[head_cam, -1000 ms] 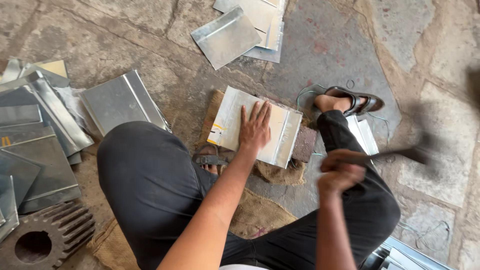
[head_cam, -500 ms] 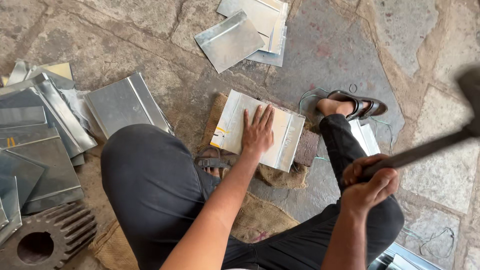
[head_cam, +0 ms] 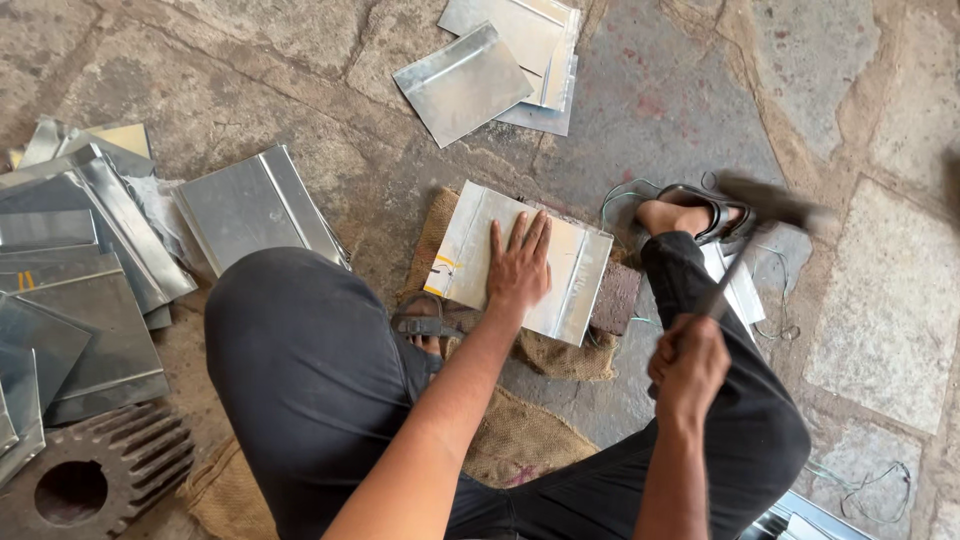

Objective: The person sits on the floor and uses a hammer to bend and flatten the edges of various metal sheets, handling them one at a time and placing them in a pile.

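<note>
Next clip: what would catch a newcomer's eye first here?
At centre, the left hand presses flat on a folded metal sheet lying on burlap sacking. To its right, the right hand grips a blurred hammer raised above the sandalled foot. More metal sheets pile up at left.

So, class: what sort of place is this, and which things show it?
Probably a floor-level sheet-metal workshop: folded metal sheets stacked on stone paving, a hammer in the right hand, and a toothed gear.

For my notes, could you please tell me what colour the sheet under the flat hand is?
Shiny silver-grey, with a small yellow mark at one corner; the metal sheet shows in the head view.
</note>
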